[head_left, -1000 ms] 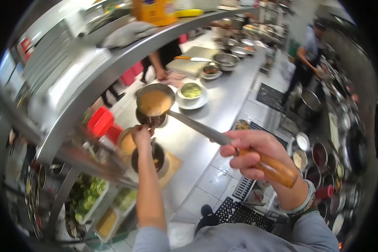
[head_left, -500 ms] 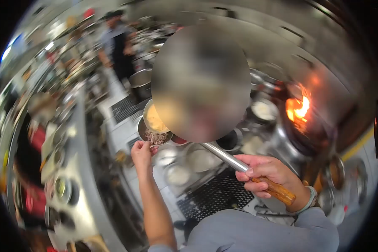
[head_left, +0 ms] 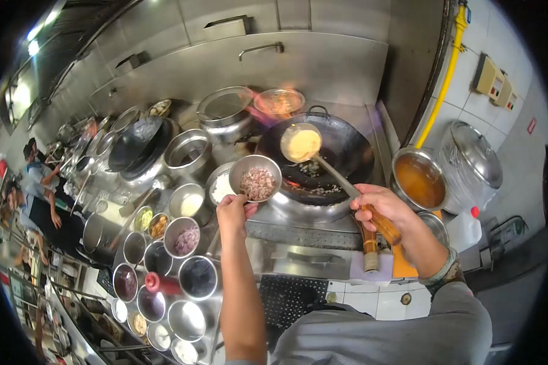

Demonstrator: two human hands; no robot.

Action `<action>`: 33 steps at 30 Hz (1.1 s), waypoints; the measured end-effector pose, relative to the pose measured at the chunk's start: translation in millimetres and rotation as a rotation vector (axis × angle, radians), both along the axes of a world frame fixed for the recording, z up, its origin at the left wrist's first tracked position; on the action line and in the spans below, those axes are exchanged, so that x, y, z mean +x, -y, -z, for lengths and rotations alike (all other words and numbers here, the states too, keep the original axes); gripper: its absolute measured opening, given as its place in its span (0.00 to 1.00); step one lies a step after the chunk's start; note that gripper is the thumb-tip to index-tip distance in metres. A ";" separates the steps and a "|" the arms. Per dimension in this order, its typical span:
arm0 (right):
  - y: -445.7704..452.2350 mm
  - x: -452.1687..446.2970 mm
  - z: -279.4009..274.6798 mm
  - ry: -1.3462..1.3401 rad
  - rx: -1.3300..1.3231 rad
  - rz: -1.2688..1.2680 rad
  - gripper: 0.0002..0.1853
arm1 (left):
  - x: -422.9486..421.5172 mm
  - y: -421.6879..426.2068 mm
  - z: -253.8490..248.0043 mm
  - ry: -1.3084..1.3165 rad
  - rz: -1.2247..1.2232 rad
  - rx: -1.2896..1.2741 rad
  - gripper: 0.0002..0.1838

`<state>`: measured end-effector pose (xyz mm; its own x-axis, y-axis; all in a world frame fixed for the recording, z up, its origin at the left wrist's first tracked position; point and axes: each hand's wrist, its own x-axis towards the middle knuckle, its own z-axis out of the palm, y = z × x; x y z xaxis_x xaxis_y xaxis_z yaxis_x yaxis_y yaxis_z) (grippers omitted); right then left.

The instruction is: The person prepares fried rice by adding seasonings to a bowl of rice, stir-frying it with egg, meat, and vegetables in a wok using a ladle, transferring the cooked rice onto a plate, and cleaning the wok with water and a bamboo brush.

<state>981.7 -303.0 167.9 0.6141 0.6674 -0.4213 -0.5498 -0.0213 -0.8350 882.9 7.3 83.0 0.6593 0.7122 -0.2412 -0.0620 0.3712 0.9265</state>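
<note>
My left hand (head_left: 232, 214) pinches the near rim of a steel bowl (head_left: 245, 163) with chopped pinkish-brown meat (head_left: 257, 184) in it. The bowl is at the left edge of a black wok (head_left: 356, 152), above the stove. My right hand (head_left: 383, 205) is wrapped round the wooden handle of a long ladle (head_left: 336, 175). Pale yellow contents (head_left: 304, 145), perhaps beaten egg, fill the ladle's bowl, which hangs over the wok. Small pale bits (head_left: 319, 188) lie on the wok's near inner side. A faint orange glow shows near the wok.
Several steel containers (head_left: 189, 319) of ingredients stand on the left, with a red bottle (head_left: 161, 283) among them. A pot of orange-brown liquid (head_left: 417, 182) and a white jug (head_left: 466, 230) are on the right. Co-workers (head_left: 39, 176) stand at far left.
My view has swung right, from the aisle to the stove. The ladle and the meat bowl have come to the wok, both still held. The tall flame has shrunk.
</note>
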 end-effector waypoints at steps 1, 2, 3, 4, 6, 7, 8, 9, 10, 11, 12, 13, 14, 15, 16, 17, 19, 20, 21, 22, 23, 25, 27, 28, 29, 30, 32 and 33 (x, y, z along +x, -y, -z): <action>2.9 14.8 9.3 -0.006 0.000 0.009 0.08 | 4.2 4.4 -2.3 -0.006 0.009 0.000 0.07; 6.5 28.5 20.4 0.040 -0.060 0.012 0.07 | 2.7 9.5 -2.1 -0.010 0.027 0.026 0.07; 8.0 37.1 31.2 0.086 -0.120 0.017 0.06 | -3.8 12.3 -5.9 -0.013 0.047 0.053 0.07; 13.1 49.2 46.9 0.111 -0.159 0.018 0.14 | -10.7 19.6 -15.5 -0.041 0.055 0.030 0.08; 18.4 62.4 70.9 0.144 -0.228 0.045 0.21 | -32.0 26.7 -17.0 -0.073 0.061 0.049 0.08; 19.3 64.8 76.3 0.190 -0.296 0.064 0.29 | -44.6 27.6 -16.7 -0.093 0.057 0.070 0.08; 19.0 62.7 78.2 0.187 -0.294 0.072 0.29 | -58.9 29.1 -15.7 -0.116 0.051 0.067 0.07; 16.6 58.2 80.0 0.296 -0.375 0.080 0.29 | -73.7 31.5 -12.5 -0.137 0.043 0.063 0.07; 13.3 53.9 81.2 0.406 -0.454 0.089 0.29 | -88.0 34.1 -7.1 -0.129 0.024 0.009 0.07; 10.6 50.4 82.1 0.404 -0.455 0.099 0.29 | -103.5 36.7 -1.3 -0.121 0.006 -0.046 0.07; 7.6 47.7 82.5 0.452 -0.478 0.073 0.33 | -121.6 40.4 5.0 -0.130 0.015 -0.040 0.07; 3.8 44.3 81.7 0.498 -0.504 0.048 0.36 | -139.2 43.7 9.0 -0.138 0.025 -0.034 0.06; -0.6 40.4 78.4 0.462 -0.450 0.068 0.34 | -153.0 50.9 5.9 -0.187 -0.006 -0.061 0.06; 3.4 37.9 77.8 0.460 -0.456 0.074 0.34 | -165.8 58.4 4.5 -0.235 -0.038 -0.089 0.05; 9.2 37.5 77.1 0.376 -0.391 0.017 0.34 | -181.8 60.6 12.2 -0.231 -0.032 -0.090 0.05; 10.5 37.0 75.9 0.294 -0.322 -0.039 0.33 | -199.1 60.5 21.2 -0.242 -0.030 -0.112 0.05; 5.3 38.5 70.8 0.370 -0.374 -0.011 0.32 | -207.4 61.0 20.0 -0.239 -0.031 -0.139 0.05; 4.1 39.0 68.9 0.432 -0.430 0.011 0.30 | -213.3 65.1 18.7 -0.252 -0.067 -0.135 0.04; 5.0 36.7 69.6 0.486 -0.487 0.040 0.29 | -218.8 67.4 16.5 -0.273 -0.094 -0.129 0.03; -6.0 45.0 81.4 0.551 -0.511 0.070 0.29 | -222.7 63.4 20.7 -0.270 -0.083 -0.133 0.03; -19.0 49.4 89.9 0.547 -0.493 0.095 0.31 | -224.2 57.7 28.9 -0.251 -0.033 -0.145 0.03; -17.8 41.7 90.4 0.344 -0.433 0.012 0.30 | -226.3 54.9 31.1 -0.227 0.015 -0.154 0.03; 4.9 23.6 67.7 0.340 -0.420 -0.025 0.28 | -224.9 56.7 25.8 -0.277 -0.094 -0.174 0.05; 11.3 18.9 57.8 0.325 -0.411 -0.065 0.26 | -224.8 52.1 31.2 -0.264 -0.096 -0.176 0.05; 5.7 23.1 58.3 0.333 -0.414 -0.066 0.26 | -226.7 48.0 40.6 -0.239 -0.050 -0.171 0.06; -0.5 26.4 66.1 0.451 -0.486 -0.033 0.24 | -230.5 45.2 44.4 -0.228 0.005 -0.166 0.07; -18.2 31.9 79.2 0.565 -0.503 0.036 0.22 | -228.6 41.4 46.7 -0.250 0.015 -0.185 0.06; -14.9 30.0 75.9 0.572 -0.506 0.043 0.22 | -224.0 40.4 47.7 -0.260 0.004 -0.197 0.04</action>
